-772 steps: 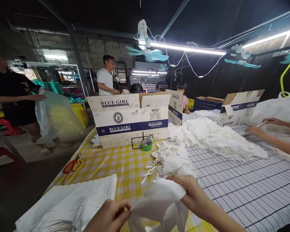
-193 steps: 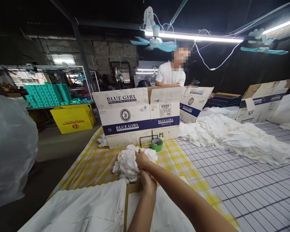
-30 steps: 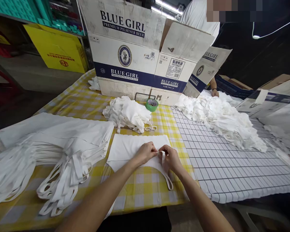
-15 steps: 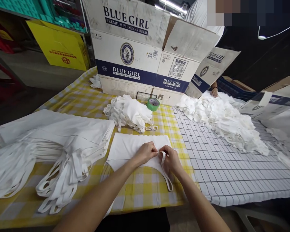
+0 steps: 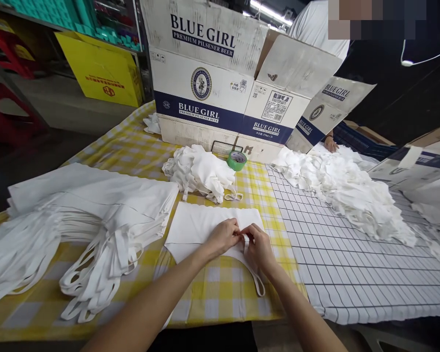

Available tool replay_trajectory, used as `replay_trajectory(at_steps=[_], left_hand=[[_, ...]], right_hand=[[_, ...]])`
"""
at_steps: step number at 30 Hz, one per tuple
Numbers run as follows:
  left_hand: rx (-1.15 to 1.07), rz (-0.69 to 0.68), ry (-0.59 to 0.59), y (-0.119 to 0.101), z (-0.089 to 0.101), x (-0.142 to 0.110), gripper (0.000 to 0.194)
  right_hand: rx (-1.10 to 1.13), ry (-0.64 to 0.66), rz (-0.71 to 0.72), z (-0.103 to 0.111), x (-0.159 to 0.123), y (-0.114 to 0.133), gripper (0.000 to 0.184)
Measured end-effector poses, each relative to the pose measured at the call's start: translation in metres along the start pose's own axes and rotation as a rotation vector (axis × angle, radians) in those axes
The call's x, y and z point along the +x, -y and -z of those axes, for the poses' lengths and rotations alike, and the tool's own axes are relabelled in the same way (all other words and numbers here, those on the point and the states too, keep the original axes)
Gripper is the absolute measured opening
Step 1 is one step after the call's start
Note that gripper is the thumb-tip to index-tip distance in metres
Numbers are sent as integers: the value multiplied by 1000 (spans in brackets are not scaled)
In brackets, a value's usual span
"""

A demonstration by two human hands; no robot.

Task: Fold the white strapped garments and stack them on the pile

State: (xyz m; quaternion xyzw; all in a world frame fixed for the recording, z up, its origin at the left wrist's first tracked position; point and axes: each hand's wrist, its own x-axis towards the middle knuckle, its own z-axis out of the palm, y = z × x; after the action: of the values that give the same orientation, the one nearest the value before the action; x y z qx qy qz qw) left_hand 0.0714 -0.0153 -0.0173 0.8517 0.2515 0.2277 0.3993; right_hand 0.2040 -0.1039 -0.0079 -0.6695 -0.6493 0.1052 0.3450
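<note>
A white camisole [image 5: 194, 222] with thin straps lies flat on the yellow checked cloth in front of me. My left hand [image 5: 224, 237] is closed in a pinch on its fabric, near the base of the right strap. Fingertips almost touching it, my right hand [image 5: 258, 247] pinches the strap [image 5: 259, 286], whose loop hangs toward the table's front edge. What exactly lies between the fingertips is hidden. To the left rests a neat stack of white camisoles [image 5: 95, 188], straps trailing forward. Just beyond my hands is a crumpled heap of white garments [image 5: 200, 168].
Green tape [image 5: 236, 160] sits before a large beer carton [image 5: 201, 117]. At right, a long pile of white garments [image 5: 344, 186] covers part of the grid-patterned cloth [image 5: 337, 274]. Behind it shows a co-worker's hand [image 5: 330, 143]. A yellow box [image 5: 99, 73] stands on the floor at left.
Over the last second my hands stay at the strap's base, the fingers shifting slightly closer together. The view has turned a little left. Earlier, both hands were at the crumpled heap.
</note>
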Motion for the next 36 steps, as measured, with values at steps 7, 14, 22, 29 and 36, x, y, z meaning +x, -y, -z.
replay_trajectory(at_steps=[7, 14, 22, 29, 36], left_hand=[[30, 18, -49, -2, -4, -3, 8], [77, 41, -130, -3, -10, -4, 12], [119, -19, -40, -5, -2, -4, 8], [114, -12, -44, -3, -3, -3, 7], [131, 21, -22, -4, -6, -2, 2]], right_hand=[[81, -5, -51, -2, 1, 0, 25], [186, -13, -163, 4, 3, -8, 16], [91, -1, -43, 3, 6, 2, 20], [226, 6, -73, -2, 2, 2, 17], [497, 230, -105, 31, -4, 1, 7]])
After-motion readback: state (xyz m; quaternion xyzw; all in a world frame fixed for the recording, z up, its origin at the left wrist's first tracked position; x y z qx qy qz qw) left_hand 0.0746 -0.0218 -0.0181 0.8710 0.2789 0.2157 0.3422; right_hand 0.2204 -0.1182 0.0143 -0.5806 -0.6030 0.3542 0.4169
